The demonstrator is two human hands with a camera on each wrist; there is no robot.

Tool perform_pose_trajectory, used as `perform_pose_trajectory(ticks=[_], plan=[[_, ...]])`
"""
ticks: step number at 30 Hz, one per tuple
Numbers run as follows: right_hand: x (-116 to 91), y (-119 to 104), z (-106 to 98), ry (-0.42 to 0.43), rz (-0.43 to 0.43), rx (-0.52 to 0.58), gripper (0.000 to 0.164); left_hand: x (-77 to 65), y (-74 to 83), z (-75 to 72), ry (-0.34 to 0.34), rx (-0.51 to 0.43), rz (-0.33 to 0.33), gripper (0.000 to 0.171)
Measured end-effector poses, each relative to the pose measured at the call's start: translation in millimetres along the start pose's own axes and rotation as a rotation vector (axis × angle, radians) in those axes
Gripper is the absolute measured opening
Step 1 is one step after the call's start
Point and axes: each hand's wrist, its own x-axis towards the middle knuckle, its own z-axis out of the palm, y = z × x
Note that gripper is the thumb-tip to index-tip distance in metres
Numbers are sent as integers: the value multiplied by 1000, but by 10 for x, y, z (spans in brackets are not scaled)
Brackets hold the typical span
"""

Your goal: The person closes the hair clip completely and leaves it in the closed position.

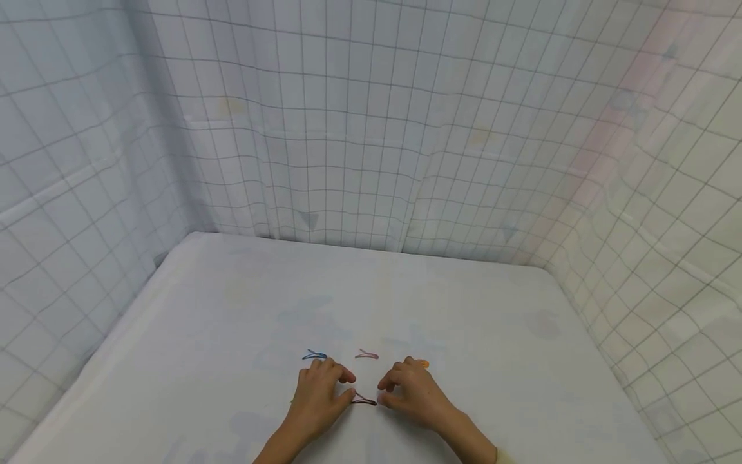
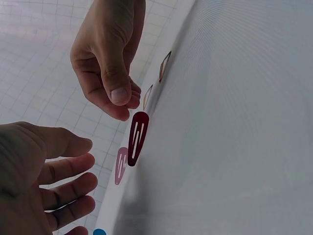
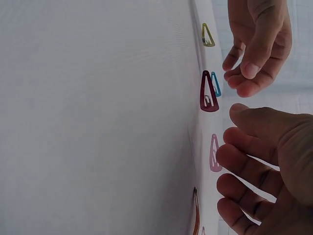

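A dark red hair clip (image 2: pixel 138 138) lies on the white tabletop (image 1: pixel 232 309), at the bottom centre of the head view, in the gap between two bare hands. From where I stand, the left hand (image 1: pixel 319 394), just left of the clip, has its fingers loosely bent and parted from the thumb, with nothing in its grasp. The right hand (image 1: pixel 416 394), on the clip's other side, is likewise relaxed and holds nothing. I can't tell whether the left thumb touches the clip. Just above them sit a blue clip (image 1: pixel 315 355), a pink clip (image 1: pixel 368 356) and, partly hidden by the right hand, an orange clip (image 1: pixel 424 363). Gridded white curtains (image 1: pixel 371 129) fill the upper frame.
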Motion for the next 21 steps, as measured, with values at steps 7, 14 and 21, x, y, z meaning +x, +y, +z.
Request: perform_pose_trajectory(ticks=[7,14,21], plan=[[31,-63,47,-84,33,1,8,-43,-55,-10,-13,36,16,12],[44,-91,112,-95,82,31,10,-61,-69,-37,2,35,14,11],[34,-79,163,-86,106,45,11,-60,-71,-30,7,33,12,11]])
